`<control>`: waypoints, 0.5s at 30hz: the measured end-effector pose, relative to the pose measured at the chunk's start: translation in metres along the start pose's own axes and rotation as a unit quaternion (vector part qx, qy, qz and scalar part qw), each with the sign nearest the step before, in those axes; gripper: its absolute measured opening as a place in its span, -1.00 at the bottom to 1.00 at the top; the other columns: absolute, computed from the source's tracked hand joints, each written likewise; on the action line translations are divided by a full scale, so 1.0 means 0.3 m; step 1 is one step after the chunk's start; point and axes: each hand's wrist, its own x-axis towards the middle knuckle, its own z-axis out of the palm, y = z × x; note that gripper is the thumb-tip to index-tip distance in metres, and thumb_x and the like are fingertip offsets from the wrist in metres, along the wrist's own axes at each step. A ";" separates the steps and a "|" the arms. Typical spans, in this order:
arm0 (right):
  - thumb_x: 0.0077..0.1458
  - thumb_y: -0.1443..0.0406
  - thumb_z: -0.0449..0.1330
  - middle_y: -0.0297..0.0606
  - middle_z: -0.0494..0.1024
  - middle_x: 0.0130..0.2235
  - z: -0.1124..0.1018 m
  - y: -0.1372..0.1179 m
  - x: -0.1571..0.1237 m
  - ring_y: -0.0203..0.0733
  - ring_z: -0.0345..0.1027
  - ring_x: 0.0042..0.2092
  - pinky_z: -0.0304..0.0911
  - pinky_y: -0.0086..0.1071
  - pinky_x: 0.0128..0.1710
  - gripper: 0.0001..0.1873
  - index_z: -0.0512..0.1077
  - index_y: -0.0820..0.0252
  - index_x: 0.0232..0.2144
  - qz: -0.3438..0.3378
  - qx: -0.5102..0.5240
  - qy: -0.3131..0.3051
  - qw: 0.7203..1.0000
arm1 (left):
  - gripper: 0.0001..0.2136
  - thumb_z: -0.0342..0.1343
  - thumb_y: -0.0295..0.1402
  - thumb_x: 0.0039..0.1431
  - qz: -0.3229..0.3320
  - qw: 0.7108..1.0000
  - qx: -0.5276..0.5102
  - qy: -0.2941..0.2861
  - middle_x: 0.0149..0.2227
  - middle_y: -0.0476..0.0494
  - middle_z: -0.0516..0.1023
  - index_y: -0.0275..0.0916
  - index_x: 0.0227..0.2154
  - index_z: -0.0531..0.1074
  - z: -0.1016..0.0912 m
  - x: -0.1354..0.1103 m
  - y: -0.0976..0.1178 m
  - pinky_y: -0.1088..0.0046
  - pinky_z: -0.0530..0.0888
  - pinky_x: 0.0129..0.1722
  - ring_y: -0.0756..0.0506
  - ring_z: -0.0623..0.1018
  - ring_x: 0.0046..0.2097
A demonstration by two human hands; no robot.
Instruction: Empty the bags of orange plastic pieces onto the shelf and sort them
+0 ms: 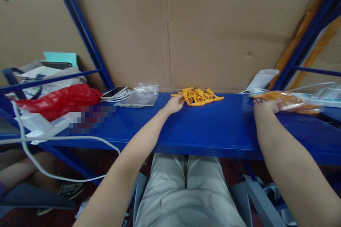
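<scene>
Several orange-yellow plastic pieces [200, 98], horn-shaped with round open ends, lie in a small pile near the back of the blue table. My left hand [173, 104] is at the pile's left side, its fingers closed on one orange piece whose thin end pokes out beyond them. Farther right, my right hand [267, 105] grips the left part of a clear plastic bag [298, 103] with more orange pieces inside. The fingertips of that hand are partly hidden against the bag.
A flattened clear bag [145, 94] and a phone with a white cable [118, 93] sit left of the pile. Red plastic [66, 101] and a white power strip [55, 127] are further left. Cardboard [207, 32] stands behind, between blue posts. Another person's legs show lower left.
</scene>
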 end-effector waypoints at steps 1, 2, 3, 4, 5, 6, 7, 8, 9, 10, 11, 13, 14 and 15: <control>0.38 0.18 -0.12 -0.24 0.46 -0.37 0.002 0.000 -0.001 -0.41 0.34 -0.57 0.35 -0.53 -0.51 -0.55 0.34 0.50 -0.03 -0.002 -0.004 0.003 1.000 | -0.67 0.04 -0.57 0.15 0.002 1.000 0.002 0.001 -0.03 -0.26 0.62 -0.35 -0.02 0.48 -0.004 0.003 -0.002 0.38 0.48 0.06 -0.13 0.60 -0.01; 0.38 0.18 -0.13 -0.25 0.45 -0.39 0.003 0.000 -0.002 -0.42 0.33 -0.58 0.33 -0.54 -0.53 -0.54 0.35 0.53 -0.06 -0.006 -0.008 0.005 1.000 | -0.66 0.04 -0.58 0.15 0.002 1.000 0.002 0.006 -0.03 -0.25 0.62 -0.35 0.00 0.47 -0.008 0.005 -0.003 0.39 0.48 0.07 -0.12 0.60 -0.01; 0.38 0.18 -0.14 -0.25 0.44 -0.41 0.004 0.001 -0.002 -0.42 0.33 -0.58 0.32 -0.55 -0.54 -0.53 0.37 0.54 -0.09 -0.010 -0.013 0.006 1.000 | -0.64 0.03 -0.58 0.15 0.002 1.000 0.001 0.012 -0.02 -0.24 0.62 -0.34 0.01 0.46 -0.013 0.006 -0.003 0.40 0.48 0.07 -0.10 0.60 -0.02; 0.38 0.18 -0.15 -0.24 0.44 -0.41 0.005 0.001 -0.003 -0.43 0.33 -0.59 0.32 -0.56 -0.55 -0.52 0.38 0.54 -0.12 -0.013 -0.017 0.007 1.000 | -0.63 0.04 -0.59 0.15 0.002 1.000 0.001 0.016 -0.02 -0.23 0.62 -0.33 0.03 0.46 -0.017 0.006 -0.003 0.42 0.47 0.07 -0.10 0.61 -0.03; 0.39 0.19 -0.15 -0.23 0.45 -0.40 0.006 0.002 -0.004 -0.43 0.33 -0.58 0.32 -0.56 -0.56 -0.52 0.39 0.52 -0.14 -0.014 -0.019 0.006 1.000 | -0.61 0.04 -0.59 0.15 0.002 1.000 0.001 0.018 -0.02 -0.21 0.62 -0.32 0.04 0.46 -0.020 0.005 -0.002 0.43 0.47 0.07 -0.09 0.61 -0.03; 0.39 0.19 -0.15 -0.22 0.46 -0.39 0.007 0.002 -0.005 -0.42 0.33 -0.58 0.32 -0.56 -0.57 -0.53 0.39 0.50 -0.14 -0.013 -0.019 0.005 1.000 | -0.61 0.04 -0.60 0.14 0.003 1.000 0.003 0.019 -0.02 -0.20 0.62 -0.31 0.04 0.46 -0.022 0.003 -0.002 0.43 0.48 0.06 -0.09 0.61 -0.04; 0.39 0.19 -0.15 -0.22 0.46 -0.38 0.007 0.003 -0.005 -0.41 0.34 -0.57 0.33 -0.55 -0.57 -0.54 0.40 0.48 -0.15 -0.011 -0.017 0.005 1.000 | -0.60 0.04 -0.60 0.14 0.004 1.000 0.006 0.018 -0.02 -0.20 0.62 -0.30 0.05 0.46 -0.023 0.001 -0.002 0.43 0.48 0.06 -0.09 0.61 -0.04; 0.39 0.19 -0.15 -0.22 0.47 -0.38 0.008 0.003 -0.005 -0.40 0.35 -0.56 0.34 -0.55 -0.57 -0.55 0.40 0.46 -0.14 -0.009 -0.014 0.007 1.000 | -0.60 0.04 -0.59 0.14 0.003 1.000 0.011 0.018 -0.03 -0.20 0.63 -0.30 0.04 0.47 -0.023 0.000 -0.002 0.43 0.48 0.06 -0.09 0.61 -0.04; 0.39 0.19 -0.14 -0.22 0.47 -0.38 0.008 0.004 -0.005 -0.40 0.35 -0.55 0.34 -0.54 -0.57 -0.57 0.39 0.44 -0.13 -0.008 -0.011 0.011 1.000 | -0.61 0.04 -0.59 0.14 0.001 1.000 0.015 0.017 -0.03 -0.21 0.63 -0.31 0.04 0.47 -0.023 -0.001 -0.003 0.43 0.49 0.05 -0.10 0.61 -0.05; 0.38 0.20 -0.12 -0.21 0.48 -0.38 0.009 0.006 -0.004 -0.40 0.36 -0.54 0.35 -0.54 -0.56 -0.59 0.39 0.43 -0.12 -0.006 -0.007 0.017 1.000 | -0.61 0.04 -0.59 0.15 -0.001 1.000 0.020 0.017 -0.03 -0.22 0.63 -0.31 0.04 0.48 -0.023 -0.001 -0.005 0.42 0.49 0.05 -0.11 0.61 -0.05; 0.37 0.20 -0.09 -0.21 0.49 -0.37 0.009 0.007 -0.003 -0.40 0.36 -0.54 0.36 -0.54 -0.56 -0.63 0.37 0.41 -0.11 -0.006 -0.002 0.025 1.000 | -0.62 0.05 -0.58 0.15 -0.002 1.000 0.023 0.016 -0.03 -0.22 0.62 -0.31 0.03 0.48 -0.022 0.000 -0.007 0.41 0.49 0.05 -0.11 0.61 -0.04; 0.36 0.22 -0.03 -0.16 0.52 -0.29 0.008 0.011 -0.001 -0.39 0.39 -0.51 0.36 -0.55 -0.56 -0.70 0.33 0.37 -0.07 -0.009 0.008 0.043 0.999 | -0.63 0.05 -0.58 0.14 -0.003 0.999 0.028 0.016 -0.03 -0.22 0.62 -0.31 0.01 0.49 -0.020 0.002 -0.010 0.39 0.49 0.05 -0.12 0.61 -0.04; 0.35 0.23 -0.01 -0.12 0.53 -0.22 0.007 0.013 -0.001 -0.37 0.43 -0.47 0.37 -0.55 -0.56 -0.73 0.29 0.34 -0.05 -0.013 0.010 0.052 0.999 | -0.63 0.05 -0.58 0.14 -0.002 0.999 0.029 0.016 -0.03 -0.22 0.62 -0.30 0.01 0.50 -0.019 0.003 -0.011 0.39 0.49 0.05 -0.12 0.61 -0.05; 0.34 0.24 0.01 -0.07 0.52 -0.13 0.006 0.014 -0.001 -0.34 0.47 -0.42 0.38 -0.54 -0.56 -0.75 0.26 0.30 -0.03 -0.018 0.006 0.063 0.998 | -0.63 0.04 -0.57 0.14 -0.001 0.999 0.030 0.017 -0.03 -0.21 0.63 -0.30 0.00 0.51 -0.019 0.004 -0.012 0.38 0.49 0.05 -0.12 0.61 -0.05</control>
